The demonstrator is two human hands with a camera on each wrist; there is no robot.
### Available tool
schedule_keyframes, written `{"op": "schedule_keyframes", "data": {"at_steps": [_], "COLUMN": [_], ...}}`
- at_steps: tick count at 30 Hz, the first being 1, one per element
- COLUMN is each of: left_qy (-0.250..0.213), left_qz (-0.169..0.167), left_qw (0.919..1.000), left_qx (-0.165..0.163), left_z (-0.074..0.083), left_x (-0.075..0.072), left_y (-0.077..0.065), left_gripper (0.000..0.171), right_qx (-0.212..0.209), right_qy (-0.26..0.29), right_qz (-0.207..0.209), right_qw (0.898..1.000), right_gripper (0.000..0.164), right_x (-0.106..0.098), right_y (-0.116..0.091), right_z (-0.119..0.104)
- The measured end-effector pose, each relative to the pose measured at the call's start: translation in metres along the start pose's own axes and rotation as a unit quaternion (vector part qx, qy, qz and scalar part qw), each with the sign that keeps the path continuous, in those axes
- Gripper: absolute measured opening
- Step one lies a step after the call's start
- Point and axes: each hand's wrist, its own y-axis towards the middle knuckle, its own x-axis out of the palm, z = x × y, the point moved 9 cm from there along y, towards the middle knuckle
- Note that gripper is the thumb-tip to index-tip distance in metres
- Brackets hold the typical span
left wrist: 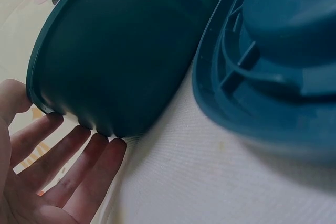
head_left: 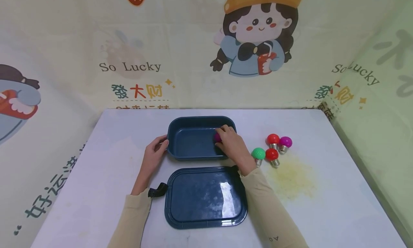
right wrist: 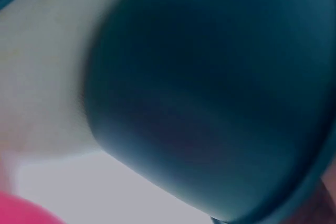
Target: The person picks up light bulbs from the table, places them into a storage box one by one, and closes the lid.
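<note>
A dark blue rectangular box (head_left: 193,142) stands uncovered near the back of the table. My left hand (head_left: 155,153) is at its left end; in the left wrist view the fairly straight fingers (left wrist: 68,166) touch the outer wall, with the thumb beside the rim. Over the box's right end, my right hand (head_left: 230,142) holds a purple light bulb (head_left: 217,137) between thumb and fingers. Most of that bulb is hidden by the hand. In the right wrist view the box's wall (right wrist: 199,77) fills most of the picture, blurred, and the right fingers are barely seen.
A matching blue lid (head_left: 200,198) lies in front of the box, between my forearms. Right of the box lie a green bulb (head_left: 258,153), a red bulb (head_left: 273,139), another red bulb (head_left: 272,154) and a purple bulb (head_left: 285,142). A printed cloth (head_left: 190,61) hangs behind the table.
</note>
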Motion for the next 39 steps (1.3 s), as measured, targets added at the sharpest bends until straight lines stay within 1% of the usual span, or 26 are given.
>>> {"op": "schedule_keyframes", "data": {"at_steps": [8,15,20,24,31,35,39], "left_qy": [0.001,-0.014,-0.004,-0.005,0.002,0.003,-0.005], "left_qz": [0.0,-0.003,0.004,0.004,0.005,0.003,0.003], "left_qw": [1.0,0.9999,1.0,1.0,0.9999,0.9999,1.0], "left_qx": [-0.005,-0.003,-0.005,-0.007,-0.011,-0.014,-0.007], "left_z": [-0.001,0.0,-0.002,-0.004,-0.004,-0.006,-0.005], "left_x": [0.0,0.002,0.0,0.0,0.001,0.001,0.001], "left_y": [0.001,0.003,0.002,0.0,0.001,0.002,0.003], "left_gripper": [0.042,0.042,0.041,0.041,0.041,0.042,0.042], "right_qx": [-0.002,0.006,0.017,0.029,0.039,0.056,0.074], "right_qy": [-0.004,0.008,0.033,0.054,0.052,0.054,0.054], "right_qz": [0.017,0.038,0.035,0.041,0.04,0.03,0.017], "right_qw": [1.0,0.999,0.999,0.997,0.997,0.996,0.996], "right_gripper": [0.051,0.055,0.058,0.056,0.056,0.057,0.058], "right_x": [-0.014,-0.027,-0.031,-0.036,-0.039,-0.04,-0.038], "right_y": [-0.006,-0.013,-0.019,-0.026,-0.036,-0.042,-0.047], "right_z": [-0.002,0.001,0.006,0.013,0.025,0.032,0.037]}}
